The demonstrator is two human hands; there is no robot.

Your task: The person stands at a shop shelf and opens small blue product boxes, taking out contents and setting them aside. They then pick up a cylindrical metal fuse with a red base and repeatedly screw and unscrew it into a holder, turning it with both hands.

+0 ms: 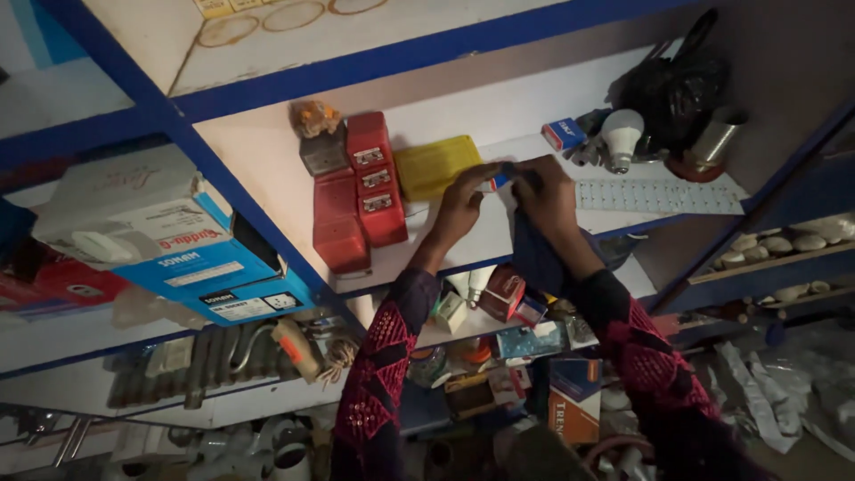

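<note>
Both hands meet on the white shelf (445, 245) — the left hand (460, 207) pinches a small blue-and-white box (495, 182), with the yellow box (434, 166) at its nine o'clock. The right hand (545, 198) is closed on a dark cloth (537, 254) — wiping the box seems the step in hand, calling for a steady pinch.

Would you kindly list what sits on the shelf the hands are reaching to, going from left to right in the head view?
Stack of red boxes → yellow box → left hand → right hand → white bulb → metal cup.
</note>
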